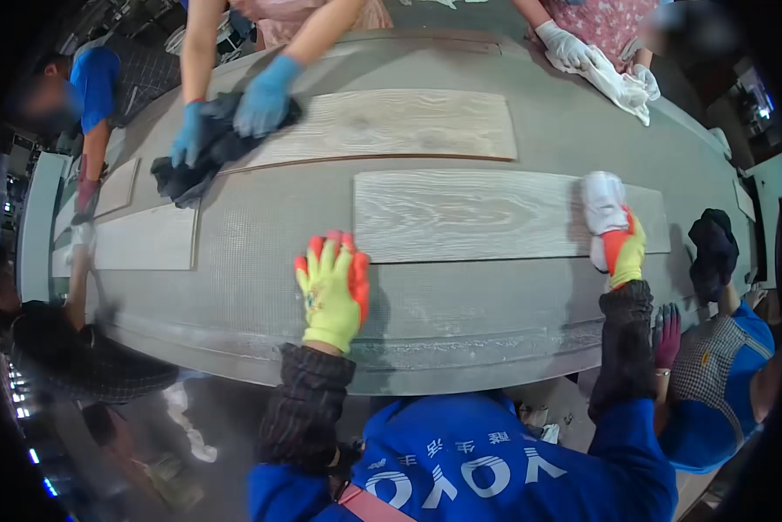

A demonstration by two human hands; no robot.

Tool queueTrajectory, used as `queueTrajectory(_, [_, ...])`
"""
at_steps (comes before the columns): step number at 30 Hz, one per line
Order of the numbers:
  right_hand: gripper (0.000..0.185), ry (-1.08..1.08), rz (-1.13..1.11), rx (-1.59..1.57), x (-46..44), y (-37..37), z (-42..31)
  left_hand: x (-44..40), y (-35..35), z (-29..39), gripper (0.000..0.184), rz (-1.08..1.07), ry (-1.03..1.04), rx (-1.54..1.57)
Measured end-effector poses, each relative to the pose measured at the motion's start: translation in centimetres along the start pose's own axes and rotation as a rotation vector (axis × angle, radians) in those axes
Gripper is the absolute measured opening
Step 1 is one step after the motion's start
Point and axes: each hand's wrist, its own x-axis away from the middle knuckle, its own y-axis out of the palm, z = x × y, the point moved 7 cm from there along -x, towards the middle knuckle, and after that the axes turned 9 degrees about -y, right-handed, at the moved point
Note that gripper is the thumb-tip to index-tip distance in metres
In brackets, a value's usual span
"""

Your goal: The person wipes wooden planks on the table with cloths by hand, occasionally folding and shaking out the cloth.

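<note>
A pale wood-grain plank (473, 217) lies flat on the grey work surface in front of me. My left hand (332, 291), in a yellow-green glove with orange fingers, is spread at the plank's near left corner; whether it touches the edge I cannot tell. Toward the plank's right end, my right hand (624, 248) in a matching glove is closed around a wadded white cloth (603, 200). The cloth rests on the plank and overhangs its near edge, and its underside is hidden.
Across from me, a person's blue-gloved hands (263, 96) press a dark cloth (201, 157) on a second plank (408, 122). Another person holds a white cloth (613, 83). More planks (147, 237) lie at left. A dark cloth (713, 252) is in someone's hand at right.
</note>
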Motion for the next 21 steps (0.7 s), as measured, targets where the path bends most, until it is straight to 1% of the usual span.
queueTrajectory(1, [0.041, 0.078, 0.092, -0.077, 0.3, -0.9, 1.1, 0.2, 0.5, 1.2, 0.052, 0.01, 0.015, 0.004])
queueTrajectory(2, [0.043, 0.07, 0.136, -0.088, 0.9, 0.4, 1.2, 0.7, 1.6, 2.6, 0.051, 0.018, 0.029, 0.004])
queueTrajectory(3, [0.044, -0.01, 0.133, -0.027, 1.9, 3.8, -0.3, 0.8, 2.3, 3.6, 0.051, 0.023, 0.028, 0.011])
queueTrajectory(5, [0.048, -0.49, -0.015, 0.422, 5.2, 14.8, -9.2, 0.9, 2.7, 5.0, 0.05, 0.017, 0.026, 0.012])
queueTrajectory(6, [0.05, -0.63, -0.119, 0.455, 7.4, 20.9, -13.1, 1.3, 2.8, 5.6, 0.05, 0.001, 0.036, 0.008])
queueTrajectory(7, [0.059, -0.657, -0.348, 0.436, 9.4, 26.2, -16.4, 1.8, 2.2, 5.5, 0.05, -0.005, 0.068, 0.006])
queueTrajectory(8, [0.043, -0.573, -0.379, 0.096, 11.1, 31.9, -16.1, 1.9, 4.4, 5.1, 0.049, -0.332, 0.068, -0.11])
queueTrajectory(9, [0.04, -0.397, -0.445, -0.022, 11.0, 34.6, -17.7, 2.8, 6.1, 4.5, 0.048, -0.648, 0.049, -0.238])
queueTrajectory(10, [0.036, -0.229, -0.527, -0.152, 11.0, 36.2, -18.8, 2.9, 5.8, 4.2, 0.048, -0.614, 0.044, -0.255])
queueTrajectory(11, [0.036, -0.255, -0.524, -0.18, 10.4, 34.2, -20.7, 3.1, 4.2, 4.5, 0.046, -0.482, 0.166, -0.034])
queueTrajectory(12, [0.033, -0.119, -0.486, -0.468, 9.9, 29.2, -21.1, 4.5, 2.6, 4.6, 0.044, -0.359, 0.281, 0.188])
queueTrajectory(13, [0.03, 0.0, -0.456, -0.772, 9.4, 26.5, -21.1, 5.5, -0.3, 3.4, 0.042, -0.199, 0.398, 0.387])
queueTrajectory(14, [0.03, 0.11, -0.405, -0.974, 8.4, 24.1, -18.4, 5.9, -1.0, 3.3, 0.042, -0.193, 0.383, 0.371])
queueTrajectory(15, [0.03, 0.215, -0.348, -1.158, 10.6, 25.6, -18.6, 6.7, -3.9, -2.2, 0.04, -0.214, 0.251, 0.562])
queueTrajectory(16, [0.032, 0.275, -0.311, -1.244, 10.6, 24.4, -20.2, 6.6, -4.6, -5.1, 0.038, -0.211, 0.111, 0.752])
queueTrajectory(17, [0.034, 0.29, -0.278, -1.348, 11.7, 21.1, -17.3, 8.5, -4.9, -6.0, 0.036, -0.229, -0.032, 0.939])
queueTrajectory(18, [0.036, 0.206, -0.111, -1.124, 12.5, 17.5, -13.4, 9.8, -5.8, -6.8, 0.036, -0.202, -0.061, 0.935])
queueTrajectory(19, [0.038, 0.122, 0.038, -0.899, 13.7, 15.6, -11.0, 10.7, -7.1, -8.1, 0.035, -0.158, -0.064, 0.912])
queueTrajectory(21, [0.043, 0.512, -0.15, -1.376, 16.0, 17.1, -16.7, 11.2, -10.4, -11.9, 0.032, -0.073, -0.085, 0.866])
